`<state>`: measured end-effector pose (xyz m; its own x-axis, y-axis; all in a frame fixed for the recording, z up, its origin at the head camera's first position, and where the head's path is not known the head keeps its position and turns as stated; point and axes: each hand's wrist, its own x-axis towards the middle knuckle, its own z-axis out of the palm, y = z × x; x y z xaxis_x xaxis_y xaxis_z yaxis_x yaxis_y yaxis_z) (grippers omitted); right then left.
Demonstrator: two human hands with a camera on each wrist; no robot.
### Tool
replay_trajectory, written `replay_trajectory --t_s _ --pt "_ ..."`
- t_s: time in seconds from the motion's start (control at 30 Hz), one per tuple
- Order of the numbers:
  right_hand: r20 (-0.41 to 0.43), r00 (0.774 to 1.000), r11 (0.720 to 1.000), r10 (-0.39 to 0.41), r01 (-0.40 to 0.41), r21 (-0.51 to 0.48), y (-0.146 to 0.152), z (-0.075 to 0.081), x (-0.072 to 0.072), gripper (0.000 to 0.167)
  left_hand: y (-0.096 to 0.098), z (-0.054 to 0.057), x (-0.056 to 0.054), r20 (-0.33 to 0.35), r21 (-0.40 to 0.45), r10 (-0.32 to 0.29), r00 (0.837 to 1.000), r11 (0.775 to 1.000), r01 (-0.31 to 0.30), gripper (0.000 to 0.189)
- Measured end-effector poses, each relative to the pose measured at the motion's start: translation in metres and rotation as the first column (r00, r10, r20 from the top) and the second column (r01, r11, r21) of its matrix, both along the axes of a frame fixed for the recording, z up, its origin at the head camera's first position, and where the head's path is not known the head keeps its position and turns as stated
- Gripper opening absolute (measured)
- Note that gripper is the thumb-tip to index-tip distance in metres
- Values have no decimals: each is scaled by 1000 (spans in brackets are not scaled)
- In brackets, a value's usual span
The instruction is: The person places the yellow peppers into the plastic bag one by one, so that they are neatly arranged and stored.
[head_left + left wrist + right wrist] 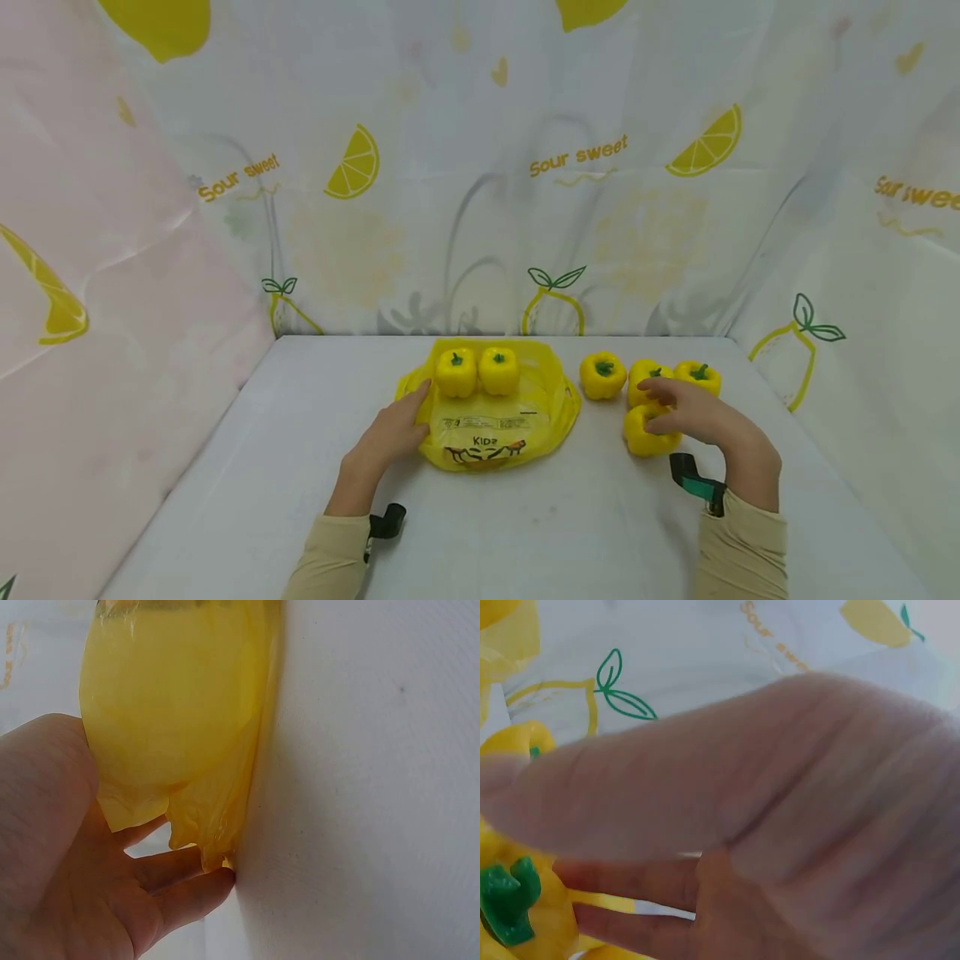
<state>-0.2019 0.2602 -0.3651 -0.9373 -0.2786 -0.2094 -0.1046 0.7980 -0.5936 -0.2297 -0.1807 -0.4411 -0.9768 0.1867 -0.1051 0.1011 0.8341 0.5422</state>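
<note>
Can count 6 peppers (603,376) only from head: 2 touching 1 bag (551,417), 4 right. See wide-fingered left hand (386,429), right hand (708,415).

Both hands (386,435) (712,417) — forward, well apart

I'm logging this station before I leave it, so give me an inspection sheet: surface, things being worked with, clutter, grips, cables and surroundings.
Surface: white table, faintly specked.
Bag: yellow bag lies open, with two peppers at its far side.
Loose items: four yellow peppers to the right of the bag.
Clutter: nothing seen.
Left grip: touches the bag's left edge, fingers apart.
Right grip: over the right-hand group, thumb at the nearest pepper; whether it holds one is unclear.
Cables: nothing seen.
Surroundings: lemon-patterned cloth behind and at both sides.
</note>
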Motion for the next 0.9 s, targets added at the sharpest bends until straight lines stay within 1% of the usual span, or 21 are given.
replay_trajectory --t_s 0.07,0.17,0.4,0.63,0.83,0.9 --pt "18 1000 1000 2 -3 12 2 -1 1 70 -1 -1 0 5 -1 5 1000 1000 -5 71" --pt "40 999 1000 -4 4 23 4 -4 0 74 -1 -1 0 -5 0 3 1000 1000 -3 71" --pt "120 991 997 -58 52 56 4 -12 -3 82 -3 -3 0 -20 4 0 1000 1000 0 72" --pt "97 993 996 -65 58 70 -1 -15 -5 82 -2 -3 0 -8 8 0 1000 1000 1 72" --pt "112 990 993 -88 79 85 -4 -19 -8 81 -2 -4 -1 -12 5 -6 1000 1000 6 72" --pt "101 991 993 -84 75 91 -4 -20 -8 80 -2 -5 -1 -16 -1 -5 1000 1000 5 72"
